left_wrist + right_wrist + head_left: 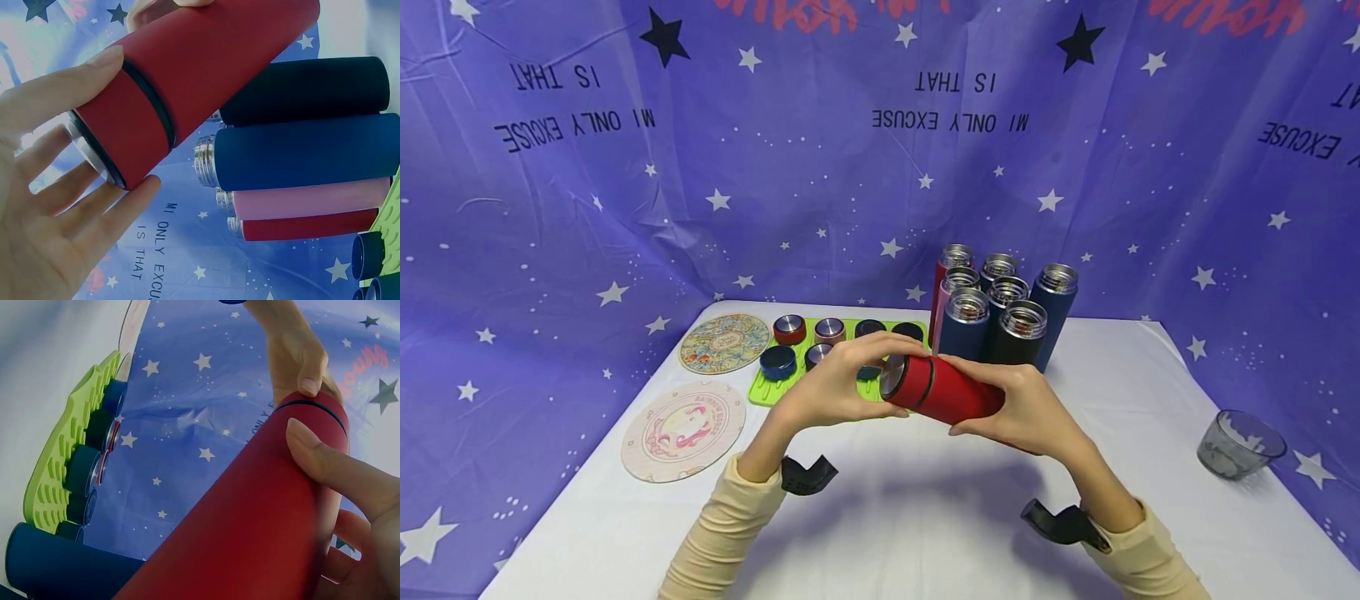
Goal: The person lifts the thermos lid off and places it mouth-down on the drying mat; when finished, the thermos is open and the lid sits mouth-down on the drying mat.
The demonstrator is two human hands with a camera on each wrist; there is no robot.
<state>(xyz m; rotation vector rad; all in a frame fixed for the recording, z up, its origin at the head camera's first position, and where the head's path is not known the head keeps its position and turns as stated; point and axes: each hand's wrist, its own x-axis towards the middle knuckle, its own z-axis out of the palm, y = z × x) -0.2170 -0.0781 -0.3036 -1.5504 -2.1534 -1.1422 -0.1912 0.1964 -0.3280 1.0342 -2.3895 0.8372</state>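
Note:
Above the table a red thermos bottle is held tilted, its capped end toward the left. My left hand pinches the red cap with thumb and fingertips; the palm stays off the cap's silver top. Around the bottle's body, my right hand grips with the thumb along the near side. A dark ring runs between cap and body, and the cap sits against the body. Just behind the hands, a green mat carries several loose caps, among them a blue cap and a red cap.
Several uncapped bottles stand close together behind the right hand, including a blue bottle and a black bottle. Two round mats lie at left, one patterned, one pink. A glass cup stands at right.

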